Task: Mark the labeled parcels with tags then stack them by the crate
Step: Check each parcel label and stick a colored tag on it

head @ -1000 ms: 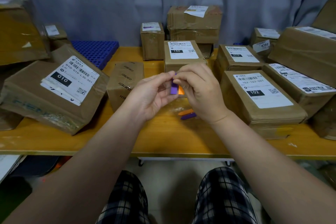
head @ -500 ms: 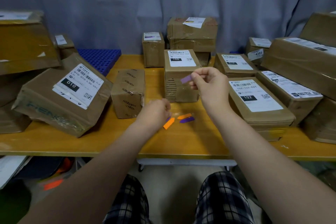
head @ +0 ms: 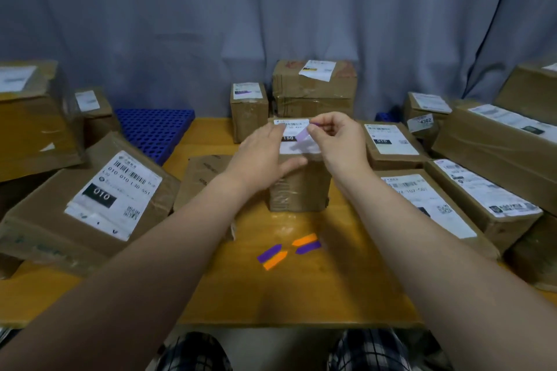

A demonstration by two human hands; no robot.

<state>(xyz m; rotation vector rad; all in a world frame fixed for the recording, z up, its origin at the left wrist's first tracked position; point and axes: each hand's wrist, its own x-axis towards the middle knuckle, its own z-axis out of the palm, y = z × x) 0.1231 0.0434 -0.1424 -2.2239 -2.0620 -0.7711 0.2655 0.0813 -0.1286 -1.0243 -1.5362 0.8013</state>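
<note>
Right hand (head: 340, 141) pinches one purple tag (head: 302, 135); four tags (head: 305, 240) on table (head: 301, 295)

backdrop: grey curtain (head: 180, 24) | furniture: wooden table (head: 301, 295) | light: dim, even

Single head-worn view, wide-angle. Sits at the near edge of the table (head: 301, 295), looks forward and down across it toward the grey curtain (head: 271, 9) behind the far edge. Close range: checked trousers (head: 193, 352) show below the near edge; parcels (head: 114, 190) crowd both side edges.
</note>
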